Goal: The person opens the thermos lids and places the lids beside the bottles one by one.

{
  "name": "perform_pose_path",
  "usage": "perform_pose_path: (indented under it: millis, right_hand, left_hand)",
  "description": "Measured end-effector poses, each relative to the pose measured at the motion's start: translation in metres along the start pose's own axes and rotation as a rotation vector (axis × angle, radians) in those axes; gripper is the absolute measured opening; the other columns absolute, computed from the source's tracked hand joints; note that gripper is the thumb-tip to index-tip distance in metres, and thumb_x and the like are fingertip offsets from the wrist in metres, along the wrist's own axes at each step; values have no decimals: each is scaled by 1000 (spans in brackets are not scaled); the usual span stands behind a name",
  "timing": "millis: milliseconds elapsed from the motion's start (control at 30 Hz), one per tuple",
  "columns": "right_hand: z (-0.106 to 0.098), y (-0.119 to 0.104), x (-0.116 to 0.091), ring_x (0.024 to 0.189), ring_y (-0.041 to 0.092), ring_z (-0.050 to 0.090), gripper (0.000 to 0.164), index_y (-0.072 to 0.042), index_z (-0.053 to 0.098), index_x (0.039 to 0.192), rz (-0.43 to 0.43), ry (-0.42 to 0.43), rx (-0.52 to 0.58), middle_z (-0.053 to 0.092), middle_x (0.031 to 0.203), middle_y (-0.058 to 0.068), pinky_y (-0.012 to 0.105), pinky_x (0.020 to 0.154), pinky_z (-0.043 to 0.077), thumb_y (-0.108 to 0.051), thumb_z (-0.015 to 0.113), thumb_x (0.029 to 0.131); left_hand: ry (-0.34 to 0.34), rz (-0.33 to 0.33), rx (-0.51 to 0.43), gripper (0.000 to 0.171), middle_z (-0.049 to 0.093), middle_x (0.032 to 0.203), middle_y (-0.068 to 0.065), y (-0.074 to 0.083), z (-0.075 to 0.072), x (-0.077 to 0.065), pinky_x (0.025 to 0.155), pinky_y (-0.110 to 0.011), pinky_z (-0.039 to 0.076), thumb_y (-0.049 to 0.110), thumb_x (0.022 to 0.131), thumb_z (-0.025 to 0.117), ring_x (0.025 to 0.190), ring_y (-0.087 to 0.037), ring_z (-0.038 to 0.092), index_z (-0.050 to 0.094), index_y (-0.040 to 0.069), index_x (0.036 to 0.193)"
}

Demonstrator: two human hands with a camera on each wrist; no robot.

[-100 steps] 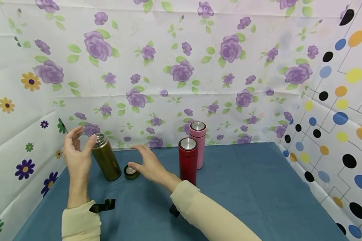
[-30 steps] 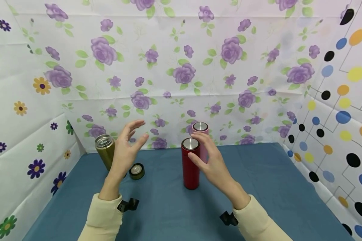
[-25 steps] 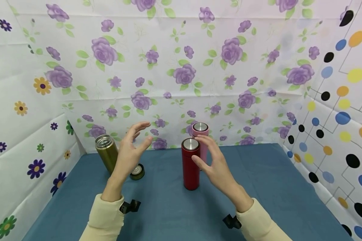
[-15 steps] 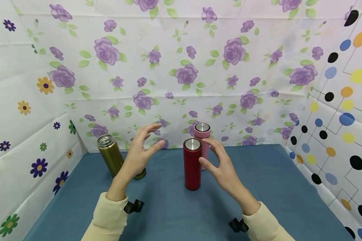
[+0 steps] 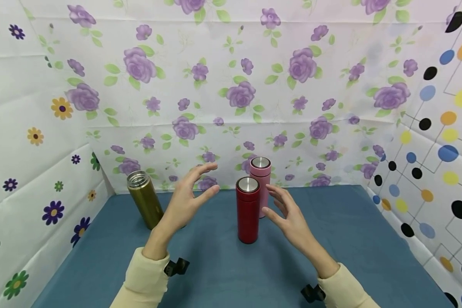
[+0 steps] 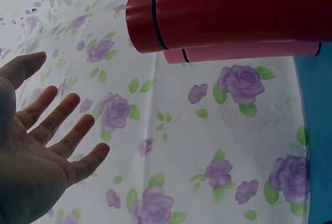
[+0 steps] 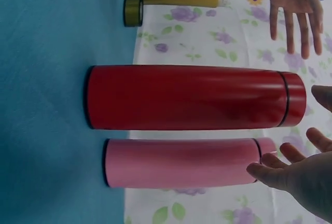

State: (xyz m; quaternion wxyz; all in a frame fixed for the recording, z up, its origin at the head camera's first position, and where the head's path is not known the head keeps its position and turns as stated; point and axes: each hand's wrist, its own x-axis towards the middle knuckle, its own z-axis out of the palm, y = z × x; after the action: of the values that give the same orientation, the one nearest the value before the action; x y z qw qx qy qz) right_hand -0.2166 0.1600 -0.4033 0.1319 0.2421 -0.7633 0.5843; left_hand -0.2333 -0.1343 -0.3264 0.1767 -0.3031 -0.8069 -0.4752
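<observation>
A red thermos (image 5: pixel 248 220) stands upright with its steel-topped lid on. Behind it, slightly right, is a pink thermos (image 5: pixel 260 171), also lidded. My left hand (image 5: pixel 185 203) hovers left of the red thermos, fingers spread, holding nothing. To the red thermos's right, my right hand (image 5: pixel 292 220) is raised with fingers apart and nothing in them; its fingertips overlap the pink thermos (image 7: pixel 176 163) in the right wrist view. An olive-gold thermos (image 5: pixel 145 201) stands uncapped at left. Its lid (image 7: pixel 133 11) lies on the table beside it, almost wholly hidden behind my left hand in the head view.
A blue cloth (image 5: pixel 223 273) covers the table. Floral sheeting (image 5: pixel 215 85) closes off the back, with patterned sheets at the left (image 5: pixel 19 162) and right (image 5: pixel 439 184). Black straps (image 5: pixel 177 267) hang at both wrists.
Both hands have shifted right, away from the olive-gold thermos and its lid, to either side of the red thermos. In the last second the left hand came closer to it. The thermoses stay put.
</observation>
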Motion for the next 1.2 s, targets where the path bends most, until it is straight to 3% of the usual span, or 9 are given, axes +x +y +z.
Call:
perform_pose_path:
  millis: [233,500,733,1200]
  right_hand:
    - [-1,10,-2,151,34,36,64,-10,37,160,71,-43,47,40,161,14,58,122,27,-18,67,104]
    - [-2,24,-1,152,32,35,65,-11,35,162,122,-71,94,40,162,11,56,124,25,-20,66,105]
    - [1,30,-2,152,36,33,65,-13,35,162,154,-90,123,39,163,11,60,123,24,-20,66,105]
    - [6,42,0,152,38,33,66,-19,36,161,239,-96,144,39,162,12,60,123,24,-19,68,103]
  left_hand:
    - [-1,47,59,55,53,153,-2,-2,7,-2,121,-60,29,21,100,73,145,-23,44,54,15,151]
    - [-49,80,106,57,51,154,-4,-2,16,-3,116,-60,38,21,99,74,143,-24,45,54,13,152]
    - [-52,135,117,58,50,151,-5,-1,22,-3,111,-55,44,19,98,76,138,-23,48,53,10,151]
    - [-94,142,168,62,45,156,-3,-3,32,0,116,-54,41,27,98,75,144,-20,42,50,17,154]
